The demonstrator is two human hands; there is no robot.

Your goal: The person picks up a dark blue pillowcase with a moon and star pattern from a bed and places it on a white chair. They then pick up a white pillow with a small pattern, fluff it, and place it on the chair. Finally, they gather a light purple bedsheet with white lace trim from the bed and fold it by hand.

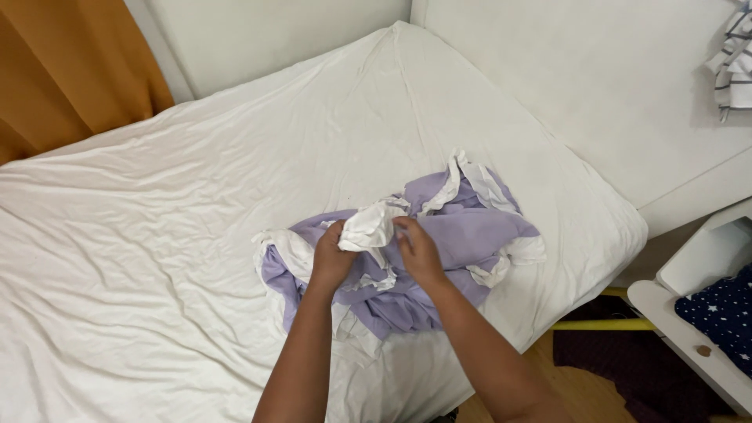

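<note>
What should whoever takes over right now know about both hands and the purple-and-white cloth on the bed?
Left hand: gripping a bunched white part of the purple-and-white cloth.
Right hand: pinching the same white bunch from the other side.
Cloth: crumpled in a heap on the white bed sheet, near the bed's right edge.
Done: only the white bunch is lifted.
Left: the rest of the cloth lies rumpled, not spread or folded.
</note>
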